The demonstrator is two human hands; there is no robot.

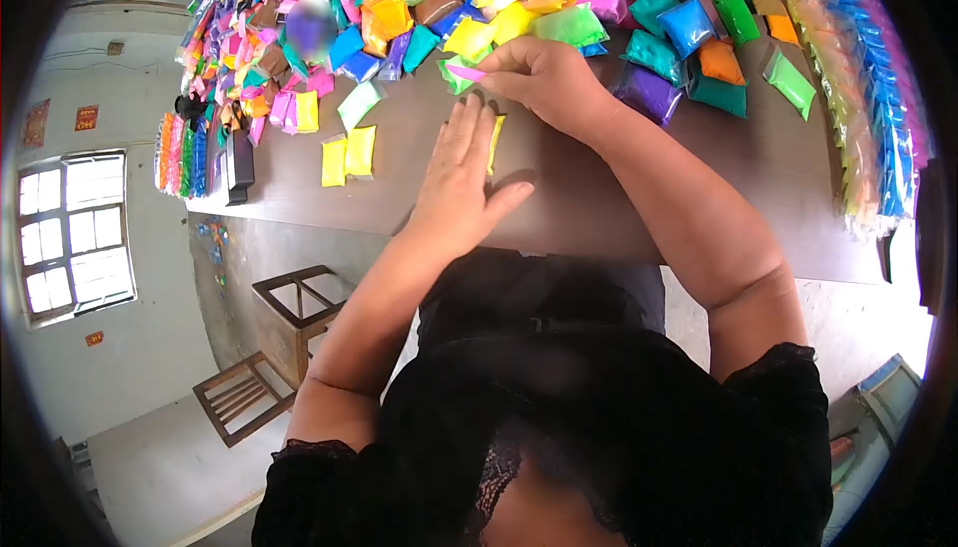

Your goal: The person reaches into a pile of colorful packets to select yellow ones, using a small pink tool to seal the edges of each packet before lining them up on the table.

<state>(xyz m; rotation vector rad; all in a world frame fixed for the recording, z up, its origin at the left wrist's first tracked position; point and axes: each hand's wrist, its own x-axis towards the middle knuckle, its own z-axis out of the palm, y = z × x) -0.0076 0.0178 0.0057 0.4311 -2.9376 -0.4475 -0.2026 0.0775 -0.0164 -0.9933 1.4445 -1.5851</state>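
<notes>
My left hand [457,173] lies flat on the brown table, its fingers stretched out and the thumb apart. A yellow packet [495,146] peeks out beside its fingers, partly covered by the hand. My right hand [544,83] is pinched on a small pink piece [465,73], just beyond the left fingertips; its exact kind is hard to make out. Close under that piece is a green packet [455,86], partly hidden. To the left of my left hand, two yellow packets [347,156] lie side by side, with a pale green packet [360,103] above them.
A large heap of colourful packets [399,8] covers the far side of the table [589,213]. Long strips of packets [863,98] line the right edge, and more strips [182,158] hang at the left. A wooden chair [284,317] stands on the floor at left.
</notes>
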